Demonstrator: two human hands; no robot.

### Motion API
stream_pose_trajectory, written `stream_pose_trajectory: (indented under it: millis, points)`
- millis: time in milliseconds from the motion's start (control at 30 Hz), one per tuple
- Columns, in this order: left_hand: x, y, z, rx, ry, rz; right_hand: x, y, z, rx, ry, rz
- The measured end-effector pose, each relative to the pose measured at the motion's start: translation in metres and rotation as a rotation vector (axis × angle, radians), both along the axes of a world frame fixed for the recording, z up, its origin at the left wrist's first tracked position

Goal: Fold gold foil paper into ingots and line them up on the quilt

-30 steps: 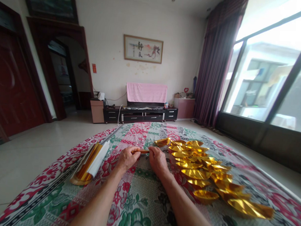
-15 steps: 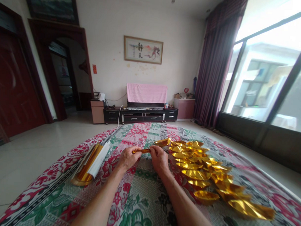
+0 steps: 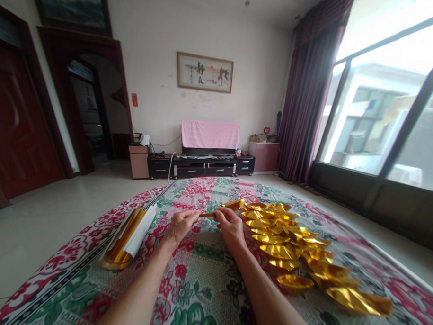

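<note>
A narrow folded strip of gold foil paper (image 3: 207, 215) stretches between my two hands, above the flowered cloth (image 3: 198, 271). My left hand (image 3: 183, 225) pinches its left end between thumb and fingers. The right end is pinched by my right hand (image 3: 230, 224); those fingers cover part of it. Rows of folded gold paper ingots (image 3: 280, 251), boat-shaped and shiny, lie to the right of my right hand. Just beyond that hand is a flatter gold folded piece (image 3: 234, 204). Left of my left arm rests a curled stack of gold and white paper sheets (image 3: 128, 237).
Past the cloth's far edge stands a low black TV cabinet (image 3: 205, 170), with a pink cloth (image 3: 210, 134) draped over what stands on it. A purple curtain (image 3: 304, 104) and large window are at the right. Doorways open on the left.
My left hand has shifted slightly left along the strip, its fingers now at the very end. The view has turned a little; the ingots and paper stack lie as before.
</note>
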State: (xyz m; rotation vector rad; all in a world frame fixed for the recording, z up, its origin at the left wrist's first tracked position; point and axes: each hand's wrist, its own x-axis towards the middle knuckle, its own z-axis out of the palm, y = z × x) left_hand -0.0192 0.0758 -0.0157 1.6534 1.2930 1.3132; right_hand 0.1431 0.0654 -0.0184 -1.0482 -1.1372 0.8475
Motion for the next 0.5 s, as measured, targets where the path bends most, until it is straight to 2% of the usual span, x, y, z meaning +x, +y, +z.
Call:
stream_pose_trajectory:
  millis: [233, 500]
  points:
    - [0.0005, -0.0042, 0.0025, -0.044, -0.047, -0.073, 0.0, 0.0031, -0.0023, -0.001, 0.084, -0.014]
    - [0.0006, -0.0016, 0.0015, -0.106, -0.029, -0.008, -0.0007, 0.0024, -0.0028, 0.016, 0.117, 0.029]
